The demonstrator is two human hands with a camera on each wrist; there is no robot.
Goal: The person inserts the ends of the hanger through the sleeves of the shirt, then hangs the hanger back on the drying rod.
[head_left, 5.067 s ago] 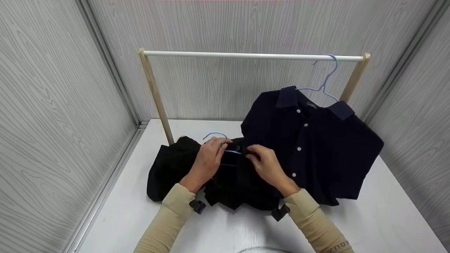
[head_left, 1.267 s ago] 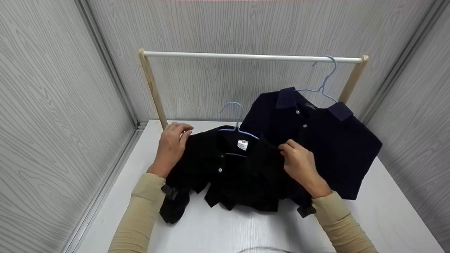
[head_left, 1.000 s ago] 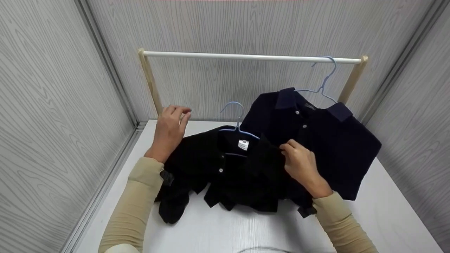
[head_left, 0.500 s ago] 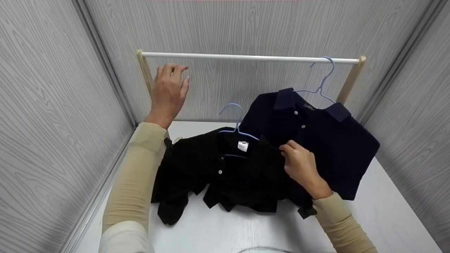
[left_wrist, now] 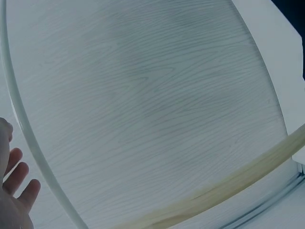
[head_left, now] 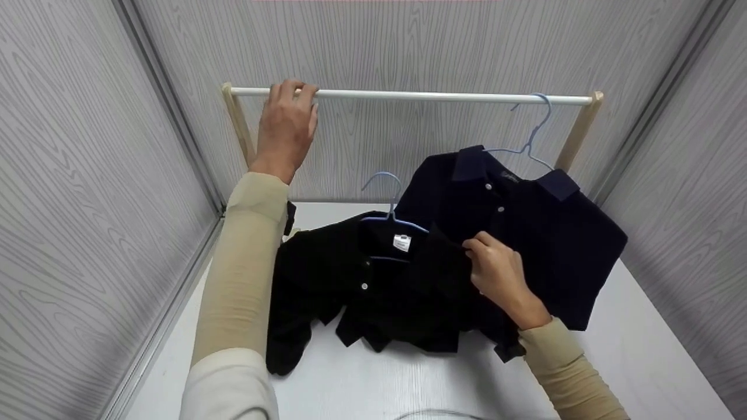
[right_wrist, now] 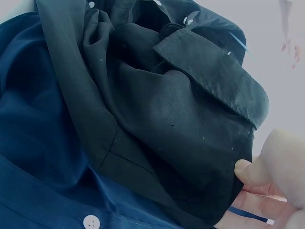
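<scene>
My left hand is raised at the left part of the white rod, its fingers overlapping the rod in the head view. In the left wrist view a gap shows between the loosely bent fingers and the rod. My right hand pinches the shoulder of a black shirt between thumb and fingers. A blue hanger sits inside that shirt, its hook standing up from the collar. Behind it, a navy shirt hangs from the rod's right end on another blue hanger.
Wooden posts carry the rod at both ends. The rack stands on a white table between grey wood-grain panels. A thin cable-like curve lies at the front edge.
My left hand let go of the black shirt's left shoulder and rose to the rod. Earlier, the shirt was spread out and its hanger hook came up. The right hand keeps its pinch.
</scene>
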